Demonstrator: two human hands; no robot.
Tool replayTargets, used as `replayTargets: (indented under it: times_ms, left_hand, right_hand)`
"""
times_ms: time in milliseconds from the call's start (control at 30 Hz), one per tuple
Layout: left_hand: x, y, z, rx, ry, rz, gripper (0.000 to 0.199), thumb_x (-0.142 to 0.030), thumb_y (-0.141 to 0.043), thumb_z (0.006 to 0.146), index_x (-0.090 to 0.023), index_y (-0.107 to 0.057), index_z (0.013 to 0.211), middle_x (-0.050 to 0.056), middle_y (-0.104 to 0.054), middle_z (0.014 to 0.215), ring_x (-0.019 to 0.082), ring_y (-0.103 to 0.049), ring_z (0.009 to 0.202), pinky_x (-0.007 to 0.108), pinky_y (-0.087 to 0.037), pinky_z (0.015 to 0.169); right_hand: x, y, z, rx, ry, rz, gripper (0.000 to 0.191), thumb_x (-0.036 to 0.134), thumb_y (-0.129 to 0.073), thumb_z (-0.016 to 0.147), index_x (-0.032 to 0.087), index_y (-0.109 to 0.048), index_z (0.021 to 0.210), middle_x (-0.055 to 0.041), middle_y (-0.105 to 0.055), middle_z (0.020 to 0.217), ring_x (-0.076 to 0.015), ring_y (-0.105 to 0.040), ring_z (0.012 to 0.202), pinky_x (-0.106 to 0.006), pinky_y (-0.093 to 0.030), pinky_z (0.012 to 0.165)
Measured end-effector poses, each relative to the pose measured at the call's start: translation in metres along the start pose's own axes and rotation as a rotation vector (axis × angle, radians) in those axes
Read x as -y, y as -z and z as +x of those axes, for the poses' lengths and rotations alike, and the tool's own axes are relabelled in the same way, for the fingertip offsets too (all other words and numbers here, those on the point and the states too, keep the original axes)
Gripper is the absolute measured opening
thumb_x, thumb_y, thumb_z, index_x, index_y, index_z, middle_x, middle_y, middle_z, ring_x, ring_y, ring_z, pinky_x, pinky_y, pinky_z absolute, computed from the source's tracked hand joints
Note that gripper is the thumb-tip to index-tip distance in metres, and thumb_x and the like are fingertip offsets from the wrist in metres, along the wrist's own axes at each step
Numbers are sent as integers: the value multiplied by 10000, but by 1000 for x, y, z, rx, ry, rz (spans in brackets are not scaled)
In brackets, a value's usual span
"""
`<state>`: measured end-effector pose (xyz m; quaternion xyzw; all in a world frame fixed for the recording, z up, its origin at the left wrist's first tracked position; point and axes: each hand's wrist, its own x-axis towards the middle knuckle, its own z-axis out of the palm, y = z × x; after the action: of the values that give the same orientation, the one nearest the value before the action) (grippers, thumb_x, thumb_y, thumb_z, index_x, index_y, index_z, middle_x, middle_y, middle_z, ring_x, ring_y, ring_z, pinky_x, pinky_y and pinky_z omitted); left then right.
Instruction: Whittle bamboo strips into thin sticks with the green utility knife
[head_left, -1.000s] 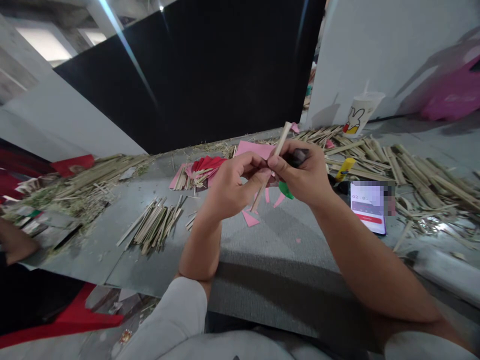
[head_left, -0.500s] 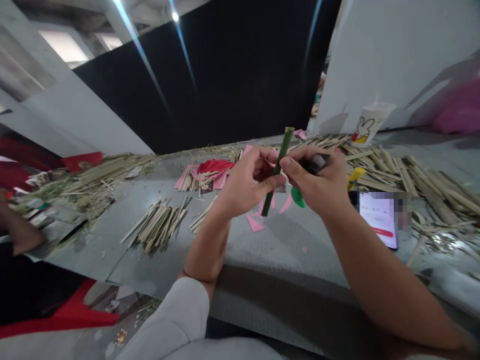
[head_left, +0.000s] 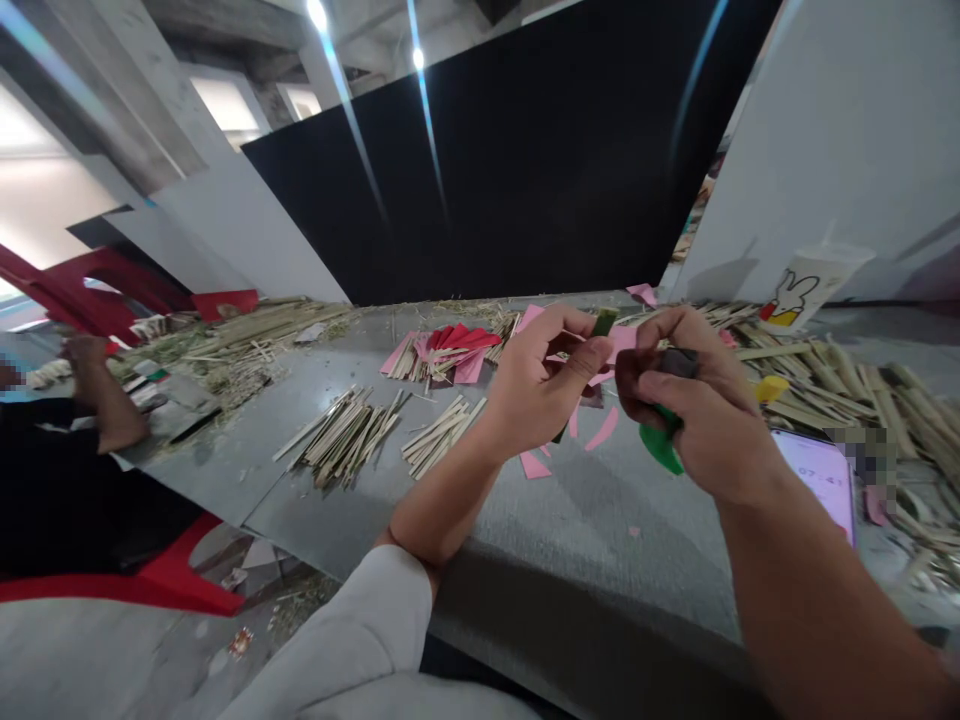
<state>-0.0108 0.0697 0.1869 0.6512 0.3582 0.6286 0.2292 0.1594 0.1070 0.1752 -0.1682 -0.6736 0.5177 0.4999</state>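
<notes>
My left hand (head_left: 544, 385) is closed on a green strip (head_left: 605, 322), whose pale cut end sticks up past the thumb. Just to its right, my right hand (head_left: 694, 400) is closed round a dark object (head_left: 679, 363) that I cannot make out fully. Something green (head_left: 660, 445) hangs below the right fingers. Pink paper pieces (head_left: 535, 466) lie on the grey table (head_left: 570, 530) beneath the hands. Left of them are bundles of thin pale sticks (head_left: 341, 440) and red folded paper (head_left: 457, 343).
At the right stand a white cup (head_left: 814, 290), a yellow object (head_left: 771, 388), a lit phone (head_left: 817, 470) and heaped split stalks (head_left: 847, 390). Another person's arm (head_left: 112, 400) rests at the far left near straw scraps and a red chair (head_left: 172, 580).
The view has turned left. The green strip is now mostly hidden behind my left hand. My right hand has moved away from the strip and its fingers have curled in.
</notes>
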Motion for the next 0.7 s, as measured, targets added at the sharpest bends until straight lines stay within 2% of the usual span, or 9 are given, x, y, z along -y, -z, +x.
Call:
replayTargets:
  times_ms: [67,100,233,333,433,533,600,700]
  left_hand:
    - [0,0,0,9,2,-9,366,-541,-716,1021,-203,-605,935,-8,-599,827,94,-615,728,222,-535,626]
    - [1,1,-1,12,2,-15,340,-519,-708,1031,-206,-603,947,-14,-595,813,92,-606,710,224,-528,619]
    - [5,3,-1,-11,-23,30,285,-453,-681,1056,-217,-574,939,-23,-583,808,92,-576,698,239,-503,631]
    - [5,5,-3,-28,-76,135,269,-411,-652,1070,-218,-557,908,-17,-572,818,101,-547,736,249,-460,649]
    - [-2,4,-5,21,-54,127,246,-402,-670,1051,-215,-570,926,-20,-589,803,93,-540,705,246,-442,630]
    - [-8,2,-5,146,124,69,334,-407,-865,904,-207,-622,1016,-37,-638,768,87,-589,642,237,-463,582]
    - [-8,0,-4,211,184,71,427,-385,-969,785,-198,-647,993,-52,-634,727,89,-614,604,230,-476,544]
    - [-8,-2,-2,223,177,19,432,-387,-982,769,-195,-599,814,-65,-603,652,84,-617,535,218,-482,493]
  right_hand:
    - [0,3,-3,64,-89,142,118,231,-621,1013,272,-511,995,31,-510,782,-135,-446,615,-250,-351,507]
    - [1,4,-4,86,-107,144,131,282,-617,1049,270,-501,988,25,-522,798,-139,-467,625,-249,-367,505]
    - [2,2,-4,101,-76,-31,349,521,-654,1091,248,-505,934,6,-571,809,-128,-494,606,-247,-392,491]
    - [1,-3,-3,57,-108,-62,335,535,-666,1080,251,-529,967,10,-547,802,-126,-475,604,-244,-384,490]
    - [0,-6,-5,63,-114,40,352,593,-674,1052,291,-516,1135,-12,-562,968,-132,-471,646,-245,-382,486]
    - [4,-7,-8,103,-44,53,648,798,-625,995,345,-411,1406,-81,-539,1293,-133,-476,702,-256,-363,474]
    - [8,-7,-8,174,-44,32,806,874,-582,966,354,-316,1522,-101,-518,1316,-147,-493,738,-269,-384,493]
    - [13,-7,-7,206,-65,41,840,876,-583,963,354,-279,1546,-72,-517,1195,-168,-541,773,-289,-430,531]
